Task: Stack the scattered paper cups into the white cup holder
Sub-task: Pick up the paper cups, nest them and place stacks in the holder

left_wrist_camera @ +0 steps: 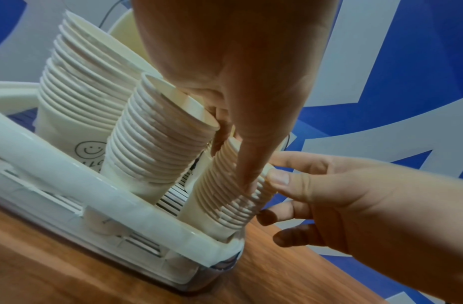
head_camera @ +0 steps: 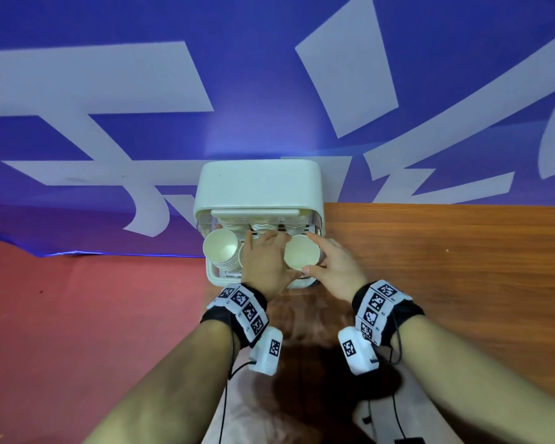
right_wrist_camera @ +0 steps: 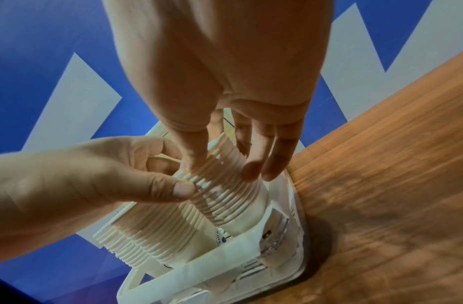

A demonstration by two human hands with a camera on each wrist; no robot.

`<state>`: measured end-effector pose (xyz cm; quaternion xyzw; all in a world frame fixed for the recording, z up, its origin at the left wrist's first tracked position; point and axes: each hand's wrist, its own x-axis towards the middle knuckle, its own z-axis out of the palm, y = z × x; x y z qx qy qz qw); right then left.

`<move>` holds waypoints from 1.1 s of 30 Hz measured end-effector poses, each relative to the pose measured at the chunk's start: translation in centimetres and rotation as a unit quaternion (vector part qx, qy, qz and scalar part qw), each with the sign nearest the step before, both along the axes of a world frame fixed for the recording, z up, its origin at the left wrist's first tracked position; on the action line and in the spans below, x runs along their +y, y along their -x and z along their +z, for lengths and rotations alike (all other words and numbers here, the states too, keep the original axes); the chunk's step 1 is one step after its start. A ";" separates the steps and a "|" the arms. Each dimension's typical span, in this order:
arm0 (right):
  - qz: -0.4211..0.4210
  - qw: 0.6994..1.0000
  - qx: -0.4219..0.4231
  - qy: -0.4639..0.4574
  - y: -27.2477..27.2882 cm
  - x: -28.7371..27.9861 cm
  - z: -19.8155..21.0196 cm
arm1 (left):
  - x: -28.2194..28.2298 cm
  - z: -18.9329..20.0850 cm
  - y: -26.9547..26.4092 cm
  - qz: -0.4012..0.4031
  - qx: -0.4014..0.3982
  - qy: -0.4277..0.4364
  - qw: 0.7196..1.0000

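The white cup holder [head_camera: 257, 187] stands at the wooden table's far edge with three stacks of paper cups in its open tray. The left stack [head_camera: 221, 248] and the middle stack [left_wrist_camera: 157, 144] lean free. My left hand [head_camera: 265, 261] lies over the middle stack, and its thumb [right_wrist_camera: 178, 189] and curled fingers pinch the rims of the right stack [head_camera: 302, 253]. My right hand [head_camera: 326, 262] grips the same right stack [right_wrist_camera: 230, 185] from the other side, thumb [left_wrist_camera: 277, 176] on the rims and fingers round its far side.
The wooden tabletop [head_camera: 446, 267] spreads to the right of the holder and toward me. A blue banner with white shapes [head_camera: 109, 91] hangs behind and to the left, with red floor [head_camera: 77, 315] below it. More cups [head_camera: 260, 225] sit under the holder's lid.
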<state>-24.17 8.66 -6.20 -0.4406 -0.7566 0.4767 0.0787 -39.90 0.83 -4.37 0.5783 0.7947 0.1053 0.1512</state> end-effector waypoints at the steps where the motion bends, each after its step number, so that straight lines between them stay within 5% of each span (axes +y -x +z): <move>1: 0.000 1.000 -0.001 -0.003 0.0 0.0 0.0 | -0.1 0.1 -0.1 0.001 0.000 -0.001 1.000; 11: 0.027 0.997 -0.069 -0.028 0.1 0.0 0.8 | -0.1 1.7 0.2 -0.033 -0.001 0.046 0.998; 16: 0.055 0.988 -0.122 -0.070 0.4 -0.1 2.7 | -2.0 3.1 1.3 -0.015 -0.029 -0.043 0.999; 27: 0.146 0.949 -0.163 -0.228 1.9 -2.5 5.2 | -6.9 4.3 6.4 0.072 -0.029 -0.040 0.996; 33: 0.231 0.913 -0.246 -0.228 3.4 -3.8 5.4 | -8.6 3.8 7.8 0.063 -0.046 -0.003 0.997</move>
